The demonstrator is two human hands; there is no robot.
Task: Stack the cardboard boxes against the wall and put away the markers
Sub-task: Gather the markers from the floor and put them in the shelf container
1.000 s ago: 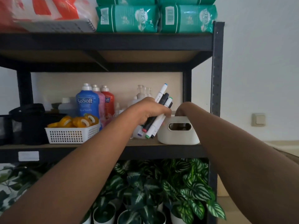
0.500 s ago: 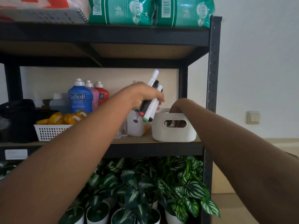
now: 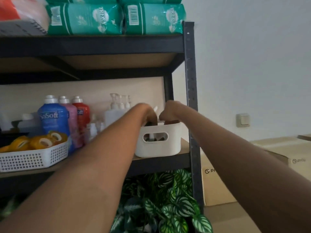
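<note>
- My left hand's [image 3: 148,113] fingers curl down into the white handled bin [image 3: 158,142], gripping the markers [image 3: 154,122]; the right hand's [image 3: 169,111] fingers hook over the bin's back rim.
- The markers stand inside the bin on the middle shelf [image 3: 183,153], dark barrels showing through the handle slot.
- Softener bottles [image 3: 52,118] and a tape basket [image 3: 33,157] sit left; cardboard boxes [image 3: 217,185] stand right, by the wall.

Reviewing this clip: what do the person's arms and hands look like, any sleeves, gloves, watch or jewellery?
Both forearms are bare as far as the frame shows, with no sleeve or cuff in view. The left hand and right hand wear no gloves. No watch, bracelet or ring shows, though the hands are blurred and the fingers mostly hidden.
</note>
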